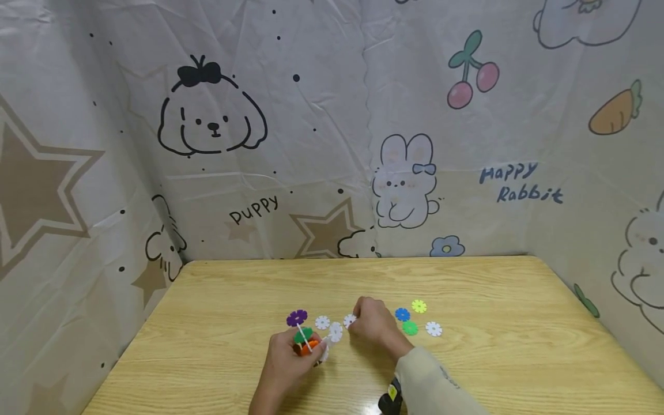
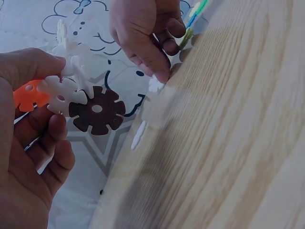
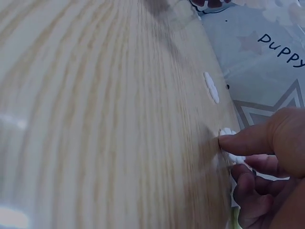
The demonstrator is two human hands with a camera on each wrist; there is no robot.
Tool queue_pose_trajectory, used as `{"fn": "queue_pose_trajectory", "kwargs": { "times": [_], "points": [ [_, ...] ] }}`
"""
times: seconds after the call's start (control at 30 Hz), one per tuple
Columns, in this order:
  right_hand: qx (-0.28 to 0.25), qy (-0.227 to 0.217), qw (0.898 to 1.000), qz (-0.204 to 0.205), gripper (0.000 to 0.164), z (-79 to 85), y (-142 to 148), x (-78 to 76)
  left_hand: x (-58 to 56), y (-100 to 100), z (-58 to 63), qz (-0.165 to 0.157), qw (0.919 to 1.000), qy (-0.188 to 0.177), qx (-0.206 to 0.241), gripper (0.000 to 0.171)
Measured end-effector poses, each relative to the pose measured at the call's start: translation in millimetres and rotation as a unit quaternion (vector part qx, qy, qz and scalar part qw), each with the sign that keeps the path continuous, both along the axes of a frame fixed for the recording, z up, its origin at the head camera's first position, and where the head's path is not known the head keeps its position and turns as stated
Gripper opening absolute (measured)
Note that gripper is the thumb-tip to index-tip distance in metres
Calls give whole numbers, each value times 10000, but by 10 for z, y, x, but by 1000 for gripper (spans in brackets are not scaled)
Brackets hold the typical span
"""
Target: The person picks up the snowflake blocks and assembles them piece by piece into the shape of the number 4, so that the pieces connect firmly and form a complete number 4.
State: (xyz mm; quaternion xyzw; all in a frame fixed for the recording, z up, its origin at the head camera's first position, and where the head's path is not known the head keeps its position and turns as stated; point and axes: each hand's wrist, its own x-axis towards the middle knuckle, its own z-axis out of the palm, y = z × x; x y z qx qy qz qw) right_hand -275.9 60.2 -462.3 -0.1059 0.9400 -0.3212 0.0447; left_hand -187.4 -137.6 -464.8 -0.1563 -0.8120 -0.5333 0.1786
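Observation:
My left hand (image 1: 285, 358) grips a cluster of interlocked snowflake discs between thumb and fingers. In the head view the cluster has a purple disc (image 1: 297, 317) at its top, with a green disc (image 1: 303, 335) and an orange disc (image 1: 309, 347) below. White discs and a brown disc (image 2: 107, 118) stick out past the thumb in the left wrist view. To the right, my right hand (image 1: 374, 323) pinches a white snowflake disc (image 3: 230, 145) at the tabletop, thumb on its near side. Another white disc (image 1: 322, 322) lies flat between the hands, just beyond the cluster.
Right of my right hand lie a blue disc (image 1: 402, 314), a yellow disc (image 1: 419, 306), a light green disc (image 1: 410, 328) and a white one. The wooden table (image 1: 207, 300) ends at a printed cloth (image 1: 311, 115) hanging behind it and along the sides.

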Motion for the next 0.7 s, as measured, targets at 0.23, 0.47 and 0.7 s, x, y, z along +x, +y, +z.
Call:
{"fn": "queue_pose_trajectory", "kwargs": {
  "times": [0.23,0.47,0.7],
  "points": [
    [-478,83,9984,295,18,18,79,24,18,10,24,40,9997,-251,59,13],
    [-631,24,9962,604,10,21,165,48,19,18,28,51,9988,-477,12,12],
    [-950,-16,9932,669,9,71,240,117,11,31,25,21,9980,-617,-101,11]
  ]
}}
